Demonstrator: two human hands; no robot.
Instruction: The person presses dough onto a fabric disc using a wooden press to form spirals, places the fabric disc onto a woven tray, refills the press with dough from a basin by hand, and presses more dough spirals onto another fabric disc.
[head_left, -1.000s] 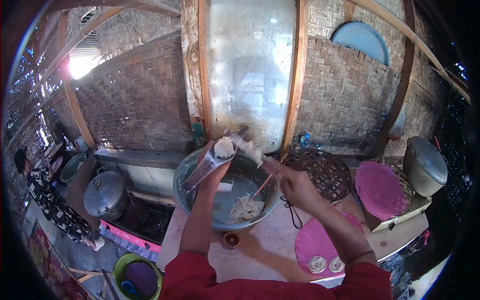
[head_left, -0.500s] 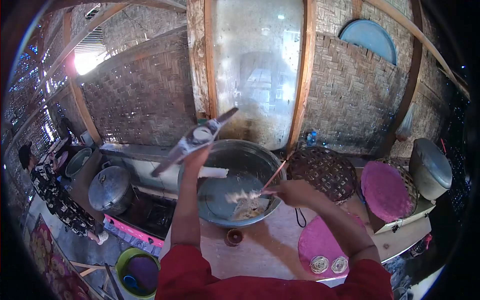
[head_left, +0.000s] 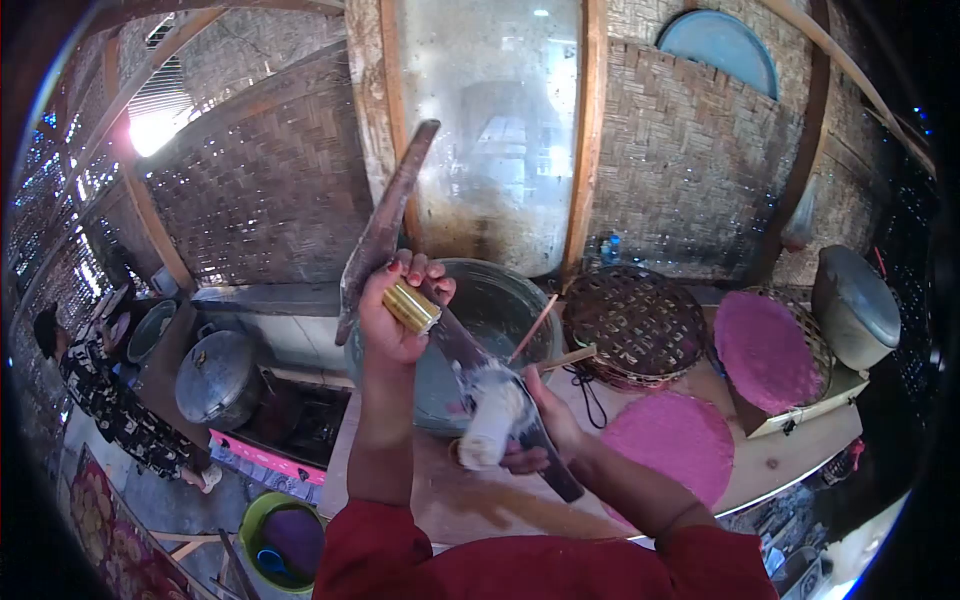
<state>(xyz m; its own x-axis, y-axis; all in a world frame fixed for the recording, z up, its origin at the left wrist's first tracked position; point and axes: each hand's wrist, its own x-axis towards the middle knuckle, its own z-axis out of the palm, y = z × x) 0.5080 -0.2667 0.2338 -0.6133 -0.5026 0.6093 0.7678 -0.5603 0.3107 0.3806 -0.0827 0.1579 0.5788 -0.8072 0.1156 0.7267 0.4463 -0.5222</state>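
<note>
My left hand (head_left: 392, 308) is closed around a dark wooden bar with a gold metal cylinder (head_left: 411, 306) on it, raised over the left side of a large metal basin (head_left: 405, 405). In front of my chest, my right hand (head_left: 548, 425) grips a second wooden bar, whose white, dough-smeared tube (head_left: 490, 432) points down toward me. The two parts look like a hand noodle press taken apart. Near my right thumb a wooden stick (head_left: 570, 359) sticks out; whether I hold it is unclear. Another thin stick (head_left: 534, 328) leans at the basin's right side.
A pink round tray (head_left: 680, 440) lies right on the table, partly behind my arm. Beyond are a woven basket (head_left: 635, 325), another pink tray (head_left: 765, 355) and a large pot (head_left: 858, 310). Left stand a lidded pot (head_left: 220, 375) on a stove and a green tub (head_left: 258, 510). Someone works far left.
The press was in one piece in my left hand and is now in two parts. My right hand has left the basin, where it held a dough-covered stick, and taken the tube part.
</note>
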